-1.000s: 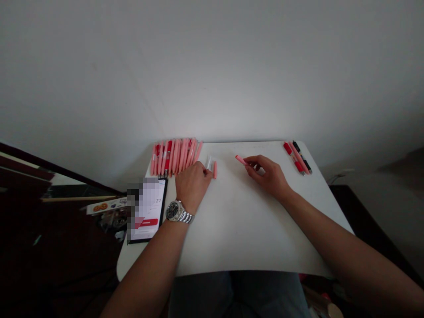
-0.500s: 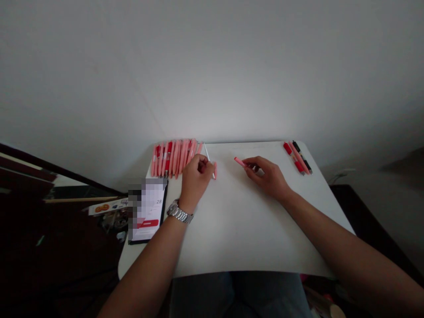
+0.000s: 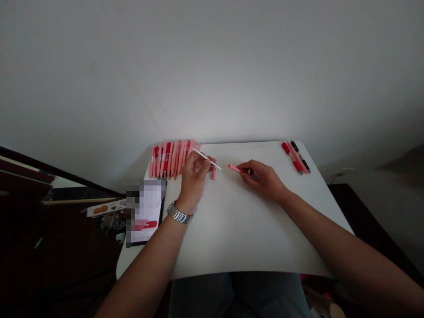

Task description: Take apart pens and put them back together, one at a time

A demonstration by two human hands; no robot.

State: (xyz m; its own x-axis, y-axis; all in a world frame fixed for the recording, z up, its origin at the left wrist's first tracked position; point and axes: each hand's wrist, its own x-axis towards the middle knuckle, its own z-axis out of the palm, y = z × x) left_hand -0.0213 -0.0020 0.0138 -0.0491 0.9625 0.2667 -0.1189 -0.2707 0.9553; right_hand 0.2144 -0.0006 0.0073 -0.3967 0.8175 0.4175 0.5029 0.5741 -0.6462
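Observation:
My left hand (image 3: 195, 176), with a metal watch (image 3: 179, 213) on its wrist, pinches a thin white pen refill (image 3: 207, 159) and holds it slanted above the white table (image 3: 245, 229), tip pointing right. My right hand (image 3: 263, 179) grips a pink pen barrel (image 3: 234, 168), its open end pointing left toward the refill's tip. A small gap separates refill and barrel. Another short pink pen piece (image 3: 213, 174) lies on the table just below my left fingers.
A row of several pink and red pens (image 3: 172, 158) lies at the table's far left. A few red and black pens (image 3: 296, 157) lie at the far right corner. A phone (image 3: 147, 212) rests at the left edge. A grey wall stands behind.
My left hand picked the white refill up off the table and turned its tip rightward. My right hand shifted the pink barrel left, closer to the refill.

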